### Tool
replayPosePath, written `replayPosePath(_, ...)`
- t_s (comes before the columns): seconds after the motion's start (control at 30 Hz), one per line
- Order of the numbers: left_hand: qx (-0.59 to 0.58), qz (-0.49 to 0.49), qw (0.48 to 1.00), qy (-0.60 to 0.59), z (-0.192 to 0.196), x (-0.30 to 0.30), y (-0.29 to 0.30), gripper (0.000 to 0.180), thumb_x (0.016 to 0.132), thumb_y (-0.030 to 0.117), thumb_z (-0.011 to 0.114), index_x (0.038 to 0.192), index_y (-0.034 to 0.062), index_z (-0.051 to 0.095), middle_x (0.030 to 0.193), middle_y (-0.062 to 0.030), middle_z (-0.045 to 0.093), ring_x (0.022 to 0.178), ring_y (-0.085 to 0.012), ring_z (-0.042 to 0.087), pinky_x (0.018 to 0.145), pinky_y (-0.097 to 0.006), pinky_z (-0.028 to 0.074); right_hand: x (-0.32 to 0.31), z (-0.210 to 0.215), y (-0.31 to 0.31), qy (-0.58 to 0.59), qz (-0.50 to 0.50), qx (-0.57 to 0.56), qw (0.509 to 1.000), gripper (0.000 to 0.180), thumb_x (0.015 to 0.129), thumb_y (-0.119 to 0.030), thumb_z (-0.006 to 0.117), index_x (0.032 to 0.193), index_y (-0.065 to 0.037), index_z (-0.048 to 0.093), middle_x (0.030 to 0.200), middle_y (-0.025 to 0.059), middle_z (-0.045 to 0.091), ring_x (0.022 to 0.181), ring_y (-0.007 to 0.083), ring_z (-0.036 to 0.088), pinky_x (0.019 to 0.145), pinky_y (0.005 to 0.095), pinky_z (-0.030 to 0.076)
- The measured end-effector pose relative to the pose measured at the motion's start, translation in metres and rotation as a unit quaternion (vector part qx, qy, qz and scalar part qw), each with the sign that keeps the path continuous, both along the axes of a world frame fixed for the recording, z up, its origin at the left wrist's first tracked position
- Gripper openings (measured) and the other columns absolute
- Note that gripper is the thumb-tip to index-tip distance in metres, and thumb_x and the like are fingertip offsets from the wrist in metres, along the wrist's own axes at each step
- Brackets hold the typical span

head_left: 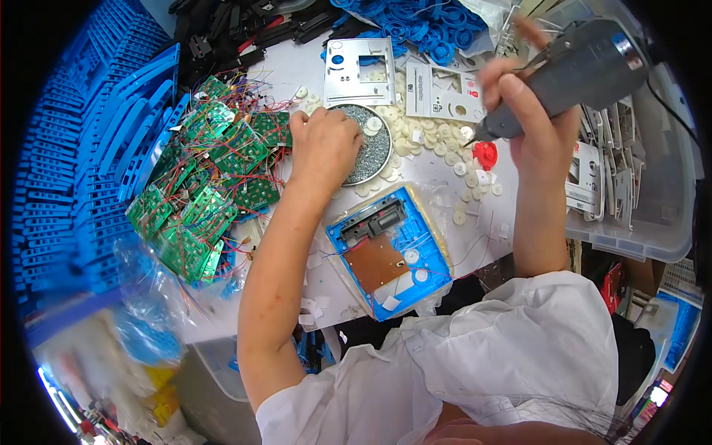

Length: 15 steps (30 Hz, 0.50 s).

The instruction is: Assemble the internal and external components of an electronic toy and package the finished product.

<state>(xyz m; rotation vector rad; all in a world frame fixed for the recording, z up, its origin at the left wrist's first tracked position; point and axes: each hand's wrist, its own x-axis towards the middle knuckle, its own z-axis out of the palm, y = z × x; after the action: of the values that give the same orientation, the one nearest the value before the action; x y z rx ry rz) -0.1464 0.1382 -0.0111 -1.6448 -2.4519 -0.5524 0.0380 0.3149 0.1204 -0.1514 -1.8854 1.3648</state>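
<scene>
Currently your right hand (547, 132) grasps an electric screwdriver (575, 78) near white discs (452, 137); whether your left hand (324, 148), at the screw dish (391, 148), pinches anything, I cannot tell. Circuit boards (245, 152) crowd its left; the blue housing (417, 232) lies nearer you.

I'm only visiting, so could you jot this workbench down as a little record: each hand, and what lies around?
Left hand: over the left side of a round metal tray of small grey metal screws; fingertips hidden
Right hand: gripping a dark grey handheld power tool, raised
Nearest the person: open blue plastic housing with a flat brown board
Left of tray: heaped green circuit boards with thin wires
Right of tray: scattered cream plastic discs; red plastic piece
</scene>
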Motion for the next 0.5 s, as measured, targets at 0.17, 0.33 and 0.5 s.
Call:
replayPosePath(0.17, -0.004, 0.028, 0.998, 0.051, -0.010, -0.002, 0.003, 0.016, 0.090, 0.027, 0.071, 0.084, 0.0124, 0.073, 0.088, -0.0050, 0.070, 0.093, -0.0257, 0.064, 0.092, -0.050, 0.039, -0.013, -0.017, -0.010, -0.042, 0.172, -0.060, 0.982, 0.048, 0.094, -0.019, 0.076, 0.130, 0.004, 0.054, 0.080, 0.0075, 0.060, 0.085, 0.0248, 0.068, 0.083, 0.0403, 0.056)
replayPosePath(0.33, -0.047, 0.014, 0.998, 0.040, 0.001, -0.007, 0.000, 0.023, 0.092, 0.033, 0.071, 0.082, 0.0135, 0.076, 0.083, -0.0036, 0.072, 0.088, -0.0235, 0.066, 0.088, -0.047, 0.039, -0.026, -0.021, -0.039, -0.030, 0.286, -0.140, 0.947, 0.053, 0.092, -0.027, 0.081, 0.128, 0.001, 0.053, 0.086, 0.0133, 0.069, 0.084, 0.0253, 0.073, 0.082, 0.0413, 0.061)
replayPosePath(0.5, 0.096, 0.016, 0.995, 0.023, 0.017, 0.009, -0.015, 0.015, 0.088, 0.028, 0.075, 0.090, 0.0125, 0.074, 0.089, -0.0038, 0.072, 0.088, -0.0233, 0.064, 0.093, -0.048, 0.037, -0.023, -0.026, -0.055, -0.019, 0.283, -0.170, 0.944, 0.052, 0.092, -0.027, 0.081, 0.127, -0.003, 0.052, 0.075, 0.0079, 0.064, 0.069, 0.0186, 0.067, 0.063, 0.0332, 0.055)
